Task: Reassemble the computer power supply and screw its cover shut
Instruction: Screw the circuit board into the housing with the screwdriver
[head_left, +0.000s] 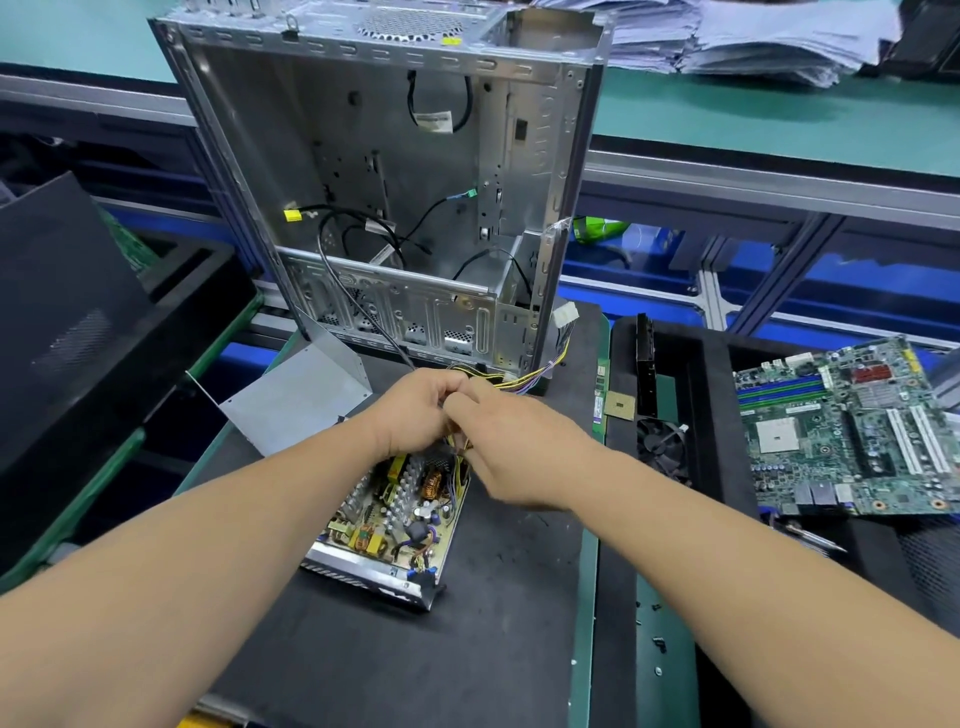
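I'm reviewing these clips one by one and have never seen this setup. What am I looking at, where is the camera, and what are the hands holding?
There is no robot here: a person wears a camera on the head, looking down at their own bare arms. Both the left hand and the right hand grip the bundle of coloured wires at the far end of the open power supply, whose circuit board is exposed. Its grey metal cover lies apart, to the left on the black mat. Behind stands an emptied computer case. To the right lie a motherboard and a small fan.
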